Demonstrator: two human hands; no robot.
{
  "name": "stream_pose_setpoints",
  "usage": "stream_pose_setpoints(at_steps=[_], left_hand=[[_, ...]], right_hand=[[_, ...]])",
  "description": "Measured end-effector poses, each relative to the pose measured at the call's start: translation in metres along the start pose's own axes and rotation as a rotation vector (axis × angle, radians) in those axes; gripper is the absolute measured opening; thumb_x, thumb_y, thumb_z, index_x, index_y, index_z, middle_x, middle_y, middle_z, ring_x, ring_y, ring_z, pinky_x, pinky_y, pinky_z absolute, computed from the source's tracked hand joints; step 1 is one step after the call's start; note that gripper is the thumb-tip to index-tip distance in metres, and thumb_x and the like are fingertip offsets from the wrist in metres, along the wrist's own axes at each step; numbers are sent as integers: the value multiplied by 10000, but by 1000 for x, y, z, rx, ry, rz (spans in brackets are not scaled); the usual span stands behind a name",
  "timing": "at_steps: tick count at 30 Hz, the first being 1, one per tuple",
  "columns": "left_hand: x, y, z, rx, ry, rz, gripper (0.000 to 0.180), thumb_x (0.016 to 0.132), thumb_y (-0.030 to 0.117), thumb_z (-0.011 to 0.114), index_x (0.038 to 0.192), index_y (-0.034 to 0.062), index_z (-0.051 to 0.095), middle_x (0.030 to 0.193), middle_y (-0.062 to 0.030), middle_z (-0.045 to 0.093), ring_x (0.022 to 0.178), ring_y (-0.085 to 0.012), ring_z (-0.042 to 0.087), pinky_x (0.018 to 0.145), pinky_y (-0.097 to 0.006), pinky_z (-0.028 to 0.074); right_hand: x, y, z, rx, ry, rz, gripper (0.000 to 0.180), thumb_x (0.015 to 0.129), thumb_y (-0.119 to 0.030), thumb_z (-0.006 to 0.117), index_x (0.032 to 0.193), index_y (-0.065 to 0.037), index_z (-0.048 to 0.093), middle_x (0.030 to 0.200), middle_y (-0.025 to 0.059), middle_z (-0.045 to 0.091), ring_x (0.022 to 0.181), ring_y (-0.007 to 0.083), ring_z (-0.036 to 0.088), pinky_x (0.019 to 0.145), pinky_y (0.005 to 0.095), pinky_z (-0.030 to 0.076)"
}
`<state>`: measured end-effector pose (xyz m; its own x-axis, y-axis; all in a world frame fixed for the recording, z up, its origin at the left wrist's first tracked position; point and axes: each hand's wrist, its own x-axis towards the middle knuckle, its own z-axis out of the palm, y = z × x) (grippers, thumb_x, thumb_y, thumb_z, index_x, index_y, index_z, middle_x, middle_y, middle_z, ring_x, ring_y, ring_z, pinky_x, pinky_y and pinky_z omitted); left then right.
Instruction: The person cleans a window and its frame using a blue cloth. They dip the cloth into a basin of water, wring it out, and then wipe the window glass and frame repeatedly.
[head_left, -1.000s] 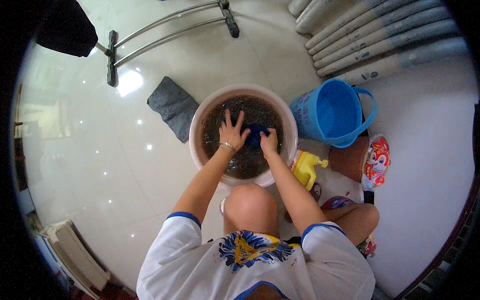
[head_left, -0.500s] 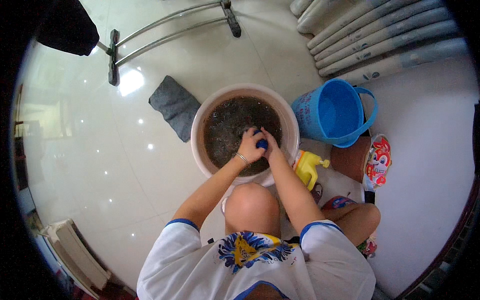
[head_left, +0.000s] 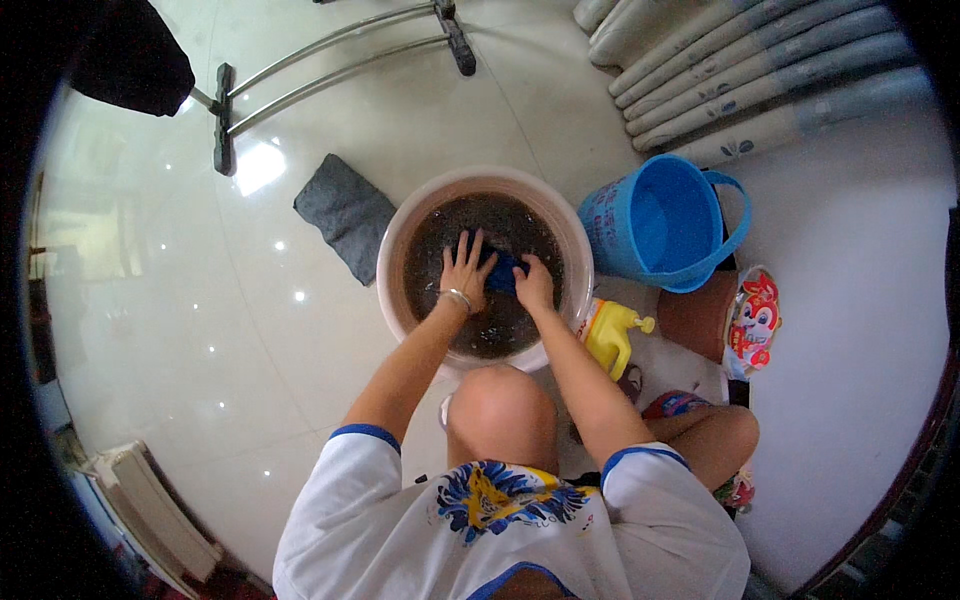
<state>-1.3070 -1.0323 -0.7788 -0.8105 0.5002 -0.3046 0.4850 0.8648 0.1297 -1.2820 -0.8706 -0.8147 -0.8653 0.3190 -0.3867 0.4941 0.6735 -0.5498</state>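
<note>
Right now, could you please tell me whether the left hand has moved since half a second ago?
Yes: judged against the pale pink basin, the left hand has moved leftward and slightly up in the view.

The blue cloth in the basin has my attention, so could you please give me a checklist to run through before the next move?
1. Right hand has hold of the blue cloth: ok, it grips the right end.
2. Left hand has hold of it too: not ok, its fingers are spread over the cloth, not closed.
3. Sleeves clear of the dark water: ok, both end short of the basin.
4. Bracelet off: not ok, it is on the left wrist.
5. Yellow bottle closed: cannot tell, too small to judge.
</note>
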Motion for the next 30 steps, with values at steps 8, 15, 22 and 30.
stream_pose_setpoints(at_steps=[8, 15, 22, 30], left_hand=[[-1, 15, 9, -73, -236, -194, 459, 833, 324, 535, 1278, 217, 552, 1424, -82, 403, 1392, -352, 148, 1074, -619, -91], [10, 14, 39, -57, -332, -130, 370, 821, 296, 517, 1101, 110, 672, 1264, -94, 568, 1333, -296, 315, 1116, -537, 19], [12, 26, 6, -826, 242, 46, 332, 692, 206, 576, 954, 13, 641, 962, -172, 637, 1029, -363, 515, 945, -443, 355], [11, 51, -52, -666, 488, 398, 219, 774, 278, 560, 834, 76, 617, 852, -113, 556, 877, -330, 495, 786, -441, 374]], right_hand=[[-15, 15, 10, -295, -200, -55, 530, 768, 8, 528, 1291, -31, 455, 1224, 283, 485, 1047, 451, 532, 925, 453, 440], [-12, 24, 7, -293, -88, -86, 249, 807, -59, 549, 1041, -21, 625, 1000, 174, 636, 930, 376, 605, 814, 446, 502], [-4, -1, -16, 1183, -492, 820, 345, 887, -429, 479, 1062, -144, 564, 1007, 78, 609, 898, 227, 594, 702, 461, 512], [9, -1, -1, 530, -414, 244, 380, 886, -378, 494, 1156, -113, 525, 1140, 93, 535, 1032, 257, 512, 857, 422, 418]])
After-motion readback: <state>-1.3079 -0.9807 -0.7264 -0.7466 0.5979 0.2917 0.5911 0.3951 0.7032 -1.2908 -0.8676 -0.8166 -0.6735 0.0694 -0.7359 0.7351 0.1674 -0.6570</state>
